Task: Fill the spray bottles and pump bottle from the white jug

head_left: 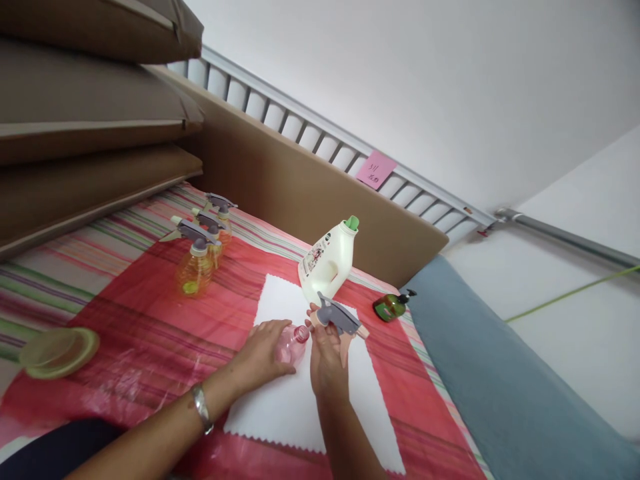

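1. Your L hand (267,347) is gripping the bottle (290,347), fingers curling round the far side, thumb closing in on the near side. It's sitting over the L part of the mat (310,407), mouth uncapped & pointing toward your R hand (327,360). Can't tell if its base is touching the mat.
2. Your R hand is gripping the sprayer (342,317) w/ fingers closing round it near the collar; it's lying tilted above the mat, just beside the bottle's mouth, nozzle pointing R. Can't tell whether a dip tube is showing.
3. Risk: the bottle's looking thin & slick, so squeezing too hard could dent it, or push out anything it's holding. Can't tell how full it is.
4. Risk: w/ the sprayer tilting this way, bringing the collar on at an angle could cross the threads, prob. causing a leak.
5. Risk: the jug (327,263) is standing at the mat's far edge, close behind the sprayer; swinging your R hand outward could knock it.
6. Lower risk: the pump (389,307) is sitting R of the mat, the spray bottles (195,270) are standing L of it, all well apart from your hands.
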Demonstrator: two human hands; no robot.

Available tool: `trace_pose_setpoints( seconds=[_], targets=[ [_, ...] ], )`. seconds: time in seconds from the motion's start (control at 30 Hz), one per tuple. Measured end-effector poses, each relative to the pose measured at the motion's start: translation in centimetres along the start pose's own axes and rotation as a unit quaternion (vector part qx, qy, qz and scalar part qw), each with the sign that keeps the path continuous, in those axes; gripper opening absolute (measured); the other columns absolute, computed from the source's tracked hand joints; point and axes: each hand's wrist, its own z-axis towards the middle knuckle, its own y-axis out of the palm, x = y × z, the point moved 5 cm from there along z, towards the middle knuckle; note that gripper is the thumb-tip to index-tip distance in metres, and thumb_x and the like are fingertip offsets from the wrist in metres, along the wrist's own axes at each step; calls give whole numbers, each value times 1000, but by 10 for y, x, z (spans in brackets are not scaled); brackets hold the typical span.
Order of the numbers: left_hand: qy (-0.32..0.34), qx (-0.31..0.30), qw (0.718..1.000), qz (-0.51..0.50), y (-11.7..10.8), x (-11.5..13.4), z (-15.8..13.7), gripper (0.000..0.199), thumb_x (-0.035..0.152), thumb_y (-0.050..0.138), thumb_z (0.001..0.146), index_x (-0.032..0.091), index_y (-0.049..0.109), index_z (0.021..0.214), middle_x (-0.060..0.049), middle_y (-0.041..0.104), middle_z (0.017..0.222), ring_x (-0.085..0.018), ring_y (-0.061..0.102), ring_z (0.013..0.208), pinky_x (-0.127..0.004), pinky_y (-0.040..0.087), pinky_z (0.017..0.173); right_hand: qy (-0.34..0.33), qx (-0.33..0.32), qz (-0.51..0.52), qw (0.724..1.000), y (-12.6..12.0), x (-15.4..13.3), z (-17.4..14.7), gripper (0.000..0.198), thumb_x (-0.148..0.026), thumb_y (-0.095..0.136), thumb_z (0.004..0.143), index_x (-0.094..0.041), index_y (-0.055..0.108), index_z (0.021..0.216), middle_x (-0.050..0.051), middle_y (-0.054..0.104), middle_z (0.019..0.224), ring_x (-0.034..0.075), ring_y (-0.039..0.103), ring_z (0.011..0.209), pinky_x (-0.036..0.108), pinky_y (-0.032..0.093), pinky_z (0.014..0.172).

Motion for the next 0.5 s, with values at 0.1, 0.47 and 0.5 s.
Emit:
trace_pose_setpoints(
  seconds=[0.1,0.47,0.5],
  targets=[
    [-4,-1,1000,6,-1,2,0,72,28,72,56,21,45,123,-11,52,125,-28,44,117,-43,32,98,12,5,23,1000,0,12,-3,43,-28,55,83,-26,46,124,9,54,124,22,49,114,46,34,100],
    [5,-8,1000,22,2,0,0,72,30,72,57,18,44,123,-13,52,123,-29,46,114,-43,34,97,36,0,-26,999,-9,27,-15,41,-30,56,82,-22,48,121,11,52,126,23,48,115,45,33,100],
    [6,-7,1000,21,3,-1,0,72,31,72,57,18,44,123,-12,53,123,-29,46,114,-43,34,96,36,-1,-36,999,-9,26,-16,41,-30,56,82,-22,47,122,11,51,127,23,48,115,45,33,100]
  ],
)
